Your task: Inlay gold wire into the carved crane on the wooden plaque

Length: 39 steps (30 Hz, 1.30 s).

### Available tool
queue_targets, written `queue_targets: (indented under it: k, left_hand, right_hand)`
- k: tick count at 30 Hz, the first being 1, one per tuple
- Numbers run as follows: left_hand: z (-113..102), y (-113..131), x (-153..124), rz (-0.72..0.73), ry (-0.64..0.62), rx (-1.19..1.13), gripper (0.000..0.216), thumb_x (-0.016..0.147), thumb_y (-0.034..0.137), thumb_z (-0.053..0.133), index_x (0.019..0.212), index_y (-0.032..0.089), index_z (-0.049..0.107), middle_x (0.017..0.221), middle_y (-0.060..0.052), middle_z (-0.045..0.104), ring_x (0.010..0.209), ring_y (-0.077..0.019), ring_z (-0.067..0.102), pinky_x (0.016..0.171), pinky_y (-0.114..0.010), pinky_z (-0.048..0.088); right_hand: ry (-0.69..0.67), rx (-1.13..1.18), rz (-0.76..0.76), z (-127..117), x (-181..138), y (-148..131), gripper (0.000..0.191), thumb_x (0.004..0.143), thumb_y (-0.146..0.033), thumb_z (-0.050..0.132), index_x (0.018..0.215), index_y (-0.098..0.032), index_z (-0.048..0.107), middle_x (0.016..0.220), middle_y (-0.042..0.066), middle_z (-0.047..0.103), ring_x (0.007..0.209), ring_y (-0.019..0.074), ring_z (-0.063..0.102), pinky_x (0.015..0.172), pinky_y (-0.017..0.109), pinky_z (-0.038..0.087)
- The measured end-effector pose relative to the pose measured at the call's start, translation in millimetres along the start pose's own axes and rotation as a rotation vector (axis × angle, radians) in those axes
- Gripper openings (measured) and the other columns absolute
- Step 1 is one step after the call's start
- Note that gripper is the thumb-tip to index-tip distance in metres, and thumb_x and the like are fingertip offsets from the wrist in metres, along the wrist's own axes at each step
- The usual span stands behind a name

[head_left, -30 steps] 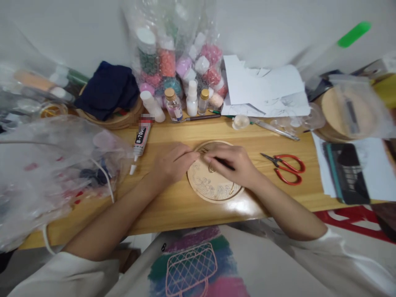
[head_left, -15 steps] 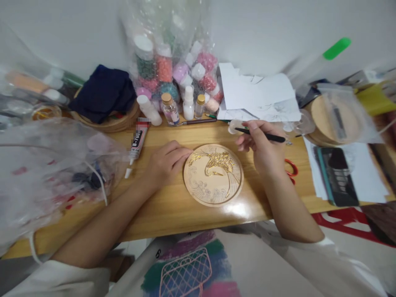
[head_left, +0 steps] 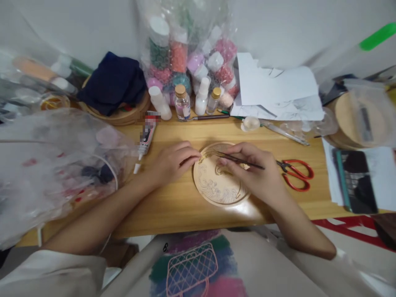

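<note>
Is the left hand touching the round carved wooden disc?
Touching. The head view shows the left hand, fingertips resting on the left rim of the carved wooden disc, no gap. The right hand holds a brush over it.

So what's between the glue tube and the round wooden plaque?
In the head view, the left hand lies between the glue tube and the wooden plaque, fingertips at its rim.
</note>
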State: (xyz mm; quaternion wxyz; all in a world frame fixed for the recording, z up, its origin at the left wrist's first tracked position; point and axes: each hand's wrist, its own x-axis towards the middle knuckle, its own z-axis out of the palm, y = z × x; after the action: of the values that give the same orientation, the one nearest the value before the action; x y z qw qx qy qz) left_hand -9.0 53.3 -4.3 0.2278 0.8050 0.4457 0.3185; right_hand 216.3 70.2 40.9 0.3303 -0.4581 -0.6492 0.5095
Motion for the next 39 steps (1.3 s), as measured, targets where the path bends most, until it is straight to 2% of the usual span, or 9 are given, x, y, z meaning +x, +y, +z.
queue_targets:
  k: [4,9,14,18,27,30,39]
  left_hand:
    - [2,-3,-2,0.03,0.014,0.01,0.013,0.094,0.021,0.054,0.092,0.017,0.066,0.084,-0.002,0.066,0.073,-0.0112,0.062,0.063,-0.021,0.047]
    - [2,-4,-5,0.076,0.046,0.03,0.014,0.094,0.02,0.054,0.093,0.017,0.067,0.086,-0.001,0.065,0.076,-0.0099,0.061,0.066,-0.019,0.047]
    - [2,1,-6,0.096,-0.006,0.193,0.025,0.099,0.023,0.043,0.095,0.018,0.068,0.085,-0.001,0.064,0.075,-0.0118,0.059,0.063,-0.022,0.044]
    - [5,5,-5,0.167,-0.035,0.295,0.025,0.1,0.023,0.041,0.092,0.017,0.064,0.083,0.0,0.064,0.074,-0.0124,0.057,0.066,-0.024,0.042]
    - [7,9,-5,0.159,0.017,0.319,0.023,0.099,0.021,0.043,0.088,0.014,0.061,0.082,-0.001,0.063,0.07,-0.0117,0.055,0.064,-0.025,0.04]
    - [6,9,-5,0.153,-0.015,0.323,0.024,0.099,0.02,0.041,0.088,0.015,0.062,0.083,-0.001,0.063,0.072,-0.0121,0.057,0.066,-0.025,0.041]
    - [6,6,-5,0.228,0.003,0.414,0.024,0.099,0.019,0.042,0.088,0.014,0.063,0.086,-0.002,0.063,0.075,-0.0131,0.055,0.066,-0.025,0.041]
  right_hand:
    - [0.026,-0.104,-0.097,8,1,10,0.007,0.081,-0.021,0.07,0.088,-0.021,0.069,0.086,0.002,0.075,0.073,0.0153,0.07,0.066,0.028,0.059]
    - [-0.018,-0.229,-0.249,7,2,14,0.006,0.08,-0.016,0.07,0.085,-0.018,0.071,0.089,0.005,0.074,0.087,0.0173,0.069,0.08,0.031,0.055]
    - [-0.054,-0.243,-0.217,8,3,14,0.004,0.081,-0.016,0.07,0.084,-0.018,0.071,0.085,0.004,0.073,0.079,0.015,0.068,0.073,0.028,0.055]
    - [-0.06,-0.262,-0.212,7,2,14,0.005,0.081,-0.015,0.07,0.084,-0.019,0.071,0.084,0.002,0.073,0.078,0.014,0.067,0.072,0.026,0.054]
    - [-0.084,-0.285,-0.241,8,1,15,0.005,0.081,-0.016,0.069,0.083,-0.02,0.071,0.084,0.001,0.074,0.077,0.0135,0.068,0.072,0.026,0.055]
    - [-0.101,-0.282,-0.253,9,1,15,0.005,0.082,-0.015,0.069,0.083,-0.019,0.071,0.086,0.002,0.074,0.079,0.0136,0.069,0.073,0.026,0.055]
    - [-0.116,-0.294,-0.278,10,2,15,0.007,0.083,-0.013,0.068,0.086,-0.018,0.071,0.09,0.003,0.075,0.082,0.0137,0.069,0.077,0.025,0.055]
